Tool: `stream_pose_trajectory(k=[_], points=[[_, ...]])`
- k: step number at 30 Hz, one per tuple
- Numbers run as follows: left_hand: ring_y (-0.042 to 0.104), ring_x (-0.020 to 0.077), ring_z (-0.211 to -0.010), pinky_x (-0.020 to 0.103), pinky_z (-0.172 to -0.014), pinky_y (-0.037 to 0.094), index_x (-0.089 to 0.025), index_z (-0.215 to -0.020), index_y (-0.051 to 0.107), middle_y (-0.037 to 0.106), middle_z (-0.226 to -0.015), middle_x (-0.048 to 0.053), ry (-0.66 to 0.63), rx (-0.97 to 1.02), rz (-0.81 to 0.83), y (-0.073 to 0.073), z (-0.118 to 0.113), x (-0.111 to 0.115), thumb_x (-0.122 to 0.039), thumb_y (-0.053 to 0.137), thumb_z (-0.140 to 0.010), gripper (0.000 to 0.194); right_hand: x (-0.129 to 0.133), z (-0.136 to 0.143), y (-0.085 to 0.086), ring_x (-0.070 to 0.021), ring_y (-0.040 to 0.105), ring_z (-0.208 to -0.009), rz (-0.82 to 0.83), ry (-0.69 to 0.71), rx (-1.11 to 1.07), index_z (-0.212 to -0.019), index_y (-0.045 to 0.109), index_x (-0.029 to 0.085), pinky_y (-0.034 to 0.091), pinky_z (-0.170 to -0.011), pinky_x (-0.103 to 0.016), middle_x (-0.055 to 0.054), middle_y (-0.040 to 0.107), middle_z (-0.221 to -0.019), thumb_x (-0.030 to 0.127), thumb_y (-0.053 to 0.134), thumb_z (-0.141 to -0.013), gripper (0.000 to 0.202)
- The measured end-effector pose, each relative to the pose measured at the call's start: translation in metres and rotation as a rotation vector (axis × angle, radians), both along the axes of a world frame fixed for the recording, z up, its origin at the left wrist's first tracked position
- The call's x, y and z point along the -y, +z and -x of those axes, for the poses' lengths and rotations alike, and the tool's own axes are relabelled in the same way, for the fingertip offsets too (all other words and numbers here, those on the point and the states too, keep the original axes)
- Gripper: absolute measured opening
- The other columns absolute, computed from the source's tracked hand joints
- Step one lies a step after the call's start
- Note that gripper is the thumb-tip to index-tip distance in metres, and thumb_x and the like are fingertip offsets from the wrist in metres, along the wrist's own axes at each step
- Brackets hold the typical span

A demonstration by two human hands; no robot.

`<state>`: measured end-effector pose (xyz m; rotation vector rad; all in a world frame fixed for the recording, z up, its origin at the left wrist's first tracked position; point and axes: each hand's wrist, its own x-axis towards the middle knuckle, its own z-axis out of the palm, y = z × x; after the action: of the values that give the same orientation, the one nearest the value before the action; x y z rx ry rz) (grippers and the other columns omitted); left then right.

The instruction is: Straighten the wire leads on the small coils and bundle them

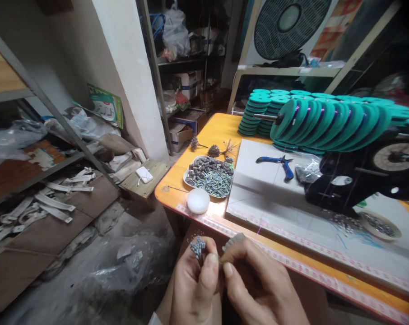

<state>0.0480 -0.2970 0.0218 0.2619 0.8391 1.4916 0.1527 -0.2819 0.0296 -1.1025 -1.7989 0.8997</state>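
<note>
My left hand (194, 289) is closed, thumb against bent fingers, around a small bunch of blue-grey bead-like tips (197, 247) that pokes out at the top. My right hand (262, 284) pinches thumb and forefinger together right beside my left thumb. What lies in that pinch is too small to make out. A pale grey, rough-looking piece (233, 240) shows behind the right forefinger; whether it is held or worn, I cannot tell. Both hands are in front of the orange table's (167, 185) near edge.
A tray (221, 197) holds dark lumps and blue-green sticks, beside a white round container (198, 201). Blue-handled pliers (287, 169) lie on a pale board (258, 198). A black machine (343, 180) carries green discs (329, 124). Right of it stands a bowl (380, 225).
</note>
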Motion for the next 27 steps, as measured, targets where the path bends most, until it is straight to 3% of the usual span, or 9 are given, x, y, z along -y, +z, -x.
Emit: stream_pose_trajectory(k=[3, 5, 9, 11, 14, 17, 20, 23, 27], points=[[0.044, 0.0091, -0.061, 0.019, -0.059, 0.042, -0.019, -0.071, 0.068, 0.049, -0.062, -0.005, 0.108, 0.013, 0.102, -0.001, -0.004, 0.0, -0.04, 0.095, -0.051, 0.04, -0.001, 0.002, 0.002, -0.012, 0.062, -0.063, 0.024, 0.002, -0.049, -0.084, 0.055, 0.023, 0.05, -0.056, -0.019, 0.001, 0.062, -0.074, 0.022, 0.049, -0.096, 0.014], [0.042, 0.008, -0.059, 0.019, -0.062, 0.044, -0.021, -0.08, 0.069, 0.045, -0.058, -0.008, 0.155, 0.044, 0.149, -0.002, -0.004, -0.001, -0.036, 0.096, -0.051, 0.042, 0.001, 0.002, 0.004, -0.0133, 0.065, -0.069, 0.018, -0.031, -0.046, -0.09, 0.056, 0.024, 0.053, -0.061, -0.019, 0.001, 0.064, -0.079, 0.02, 0.05, -0.096, 0.009], [0.023, 0.0045, -0.047, 0.015, -0.046, 0.029, -0.016, -0.063, 0.057, 0.031, -0.051, -0.009, 0.013, 0.063, -0.043, -0.01, 0.002, -0.005, -0.034, 0.085, -0.072, 0.034, 0.006, -0.001, 0.009, -0.0205, 0.069, -0.09, -0.077, -0.121, 0.025, -0.116, 0.057, 0.024, 0.057, -0.079, -0.026, -0.006, 0.069, -0.1, 0.018, 0.048, -0.094, 0.024], [0.021, 0.0035, -0.045, 0.014, -0.045, 0.027, -0.016, -0.071, 0.063, 0.031, -0.05, -0.01, -0.05, 0.059, -0.124, -0.015, 0.007, -0.005, -0.034, 0.08, -0.078, 0.025, 0.008, -0.001, 0.007, -0.0228, 0.068, -0.098, -0.107, -0.139, 0.082, -0.134, 0.048, 0.024, 0.057, -0.084, -0.03, -0.008, 0.068, -0.11, 0.017, 0.046, -0.094, 0.04], [0.042, 0.0039, -0.049, 0.015, -0.055, 0.041, -0.02, -0.096, 0.071, 0.051, -0.06, -0.005, -0.095, -0.019, -0.093, -0.019, 0.012, -0.003, -0.033, 0.08, -0.077, 0.025, 0.007, -0.002, 0.001, -0.0241, 0.068, -0.096, -0.119, -0.131, 0.161, -0.153, 0.021, 0.02, 0.059, -0.082, -0.034, -0.011, 0.067, -0.109, 0.015, 0.042, -0.094, 0.063], [0.063, 0.0162, -0.073, 0.024, -0.069, 0.052, -0.018, -0.095, 0.074, 0.067, -0.078, 0.005, -0.171, -0.216, -0.034, -0.015, 0.014, -0.002, -0.041, 0.086, -0.067, 0.038, 0.002, -0.005, -0.006, -0.0234, 0.068, -0.092, -0.142, -0.071, 0.208, -0.157, -0.003, 0.021, 0.059, -0.079, -0.036, -0.012, 0.067, -0.11, 0.013, 0.039, -0.093, 0.077], [0.066, 0.022, -0.076, 0.027, -0.07, 0.056, -0.015, -0.089, 0.075, 0.07, -0.076, 0.008, -0.154, -0.362, 0.01, -0.006, 0.01, -0.004, -0.039, 0.091, -0.056, 0.043, -0.001, -0.008, -0.01, -0.0211, 0.069, -0.088, -0.169, -0.006, 0.205, -0.156, -0.013, 0.022, 0.06, -0.076, -0.035, -0.011, 0.067, -0.106, 0.011, 0.039, -0.091, 0.084], [0.058, 0.0145, -0.063, 0.02, -0.06, 0.051, -0.016, -0.074, 0.075, 0.067, -0.068, 0.004, -0.081, -0.465, 0.073, 0.002, 0.004, -0.005, -0.019, 0.09, -0.048, 0.031, -0.002, -0.01, -0.013, -0.0206, 0.067, -0.077, -0.215, -0.022, 0.228, -0.155, -0.015, 0.018, 0.06, -0.068, -0.036, -0.01, 0.065, -0.095, 0.011, 0.039, -0.088, 0.087], [0.028, 0.0058, -0.046, 0.016, -0.044, 0.024, -0.016, -0.059, 0.07, 0.04, -0.047, -0.006, -0.12, -0.615, 0.072, 0.008, 0.0, -0.005, -0.017, 0.078, -0.05, 0.012, -0.003, -0.009, -0.016, -0.0213, 0.064, -0.073, -0.295, -0.077, 0.253, -0.156, -0.012, 0.015, 0.058, -0.062, -0.036, -0.012, 0.062, -0.095, 0.011, 0.039, -0.086, 0.087]])
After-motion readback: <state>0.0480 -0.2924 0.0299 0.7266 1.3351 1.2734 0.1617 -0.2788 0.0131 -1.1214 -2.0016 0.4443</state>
